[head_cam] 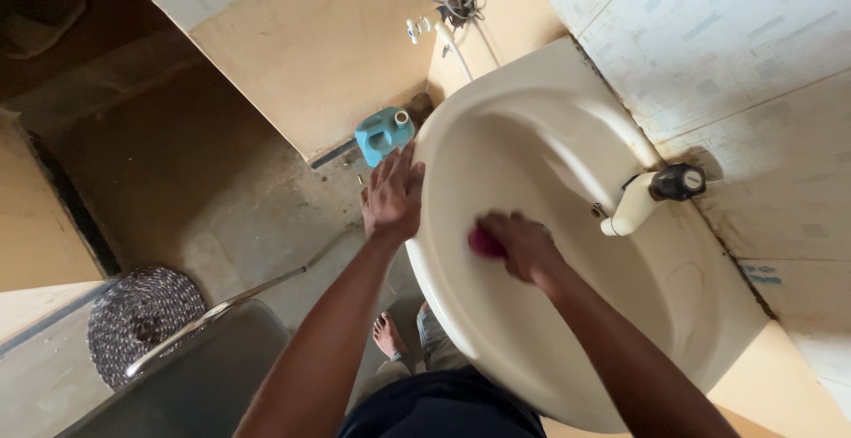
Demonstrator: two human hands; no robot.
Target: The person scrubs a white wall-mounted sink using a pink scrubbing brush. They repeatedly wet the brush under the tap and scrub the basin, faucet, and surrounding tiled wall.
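Left hand on sink rim; right hand pressing pink scrubber in basin.

Left hand point(393, 197): flat on the cream sink point(532, 349) rim at 9 o'clock, fingers extended and together. Right hand point(525, 245): fingers curled down on a pink scrubber point(484, 243), possibly a sponge, against the basin's inner wall. Tap point(651, 194): 3 o'clock.

Cream basin point(461, 314) is showing pale beside the fingers; magenta sponge point(484, 243) under them; blue jug point(383, 133) beyond; speckled grey mat point(142, 314).
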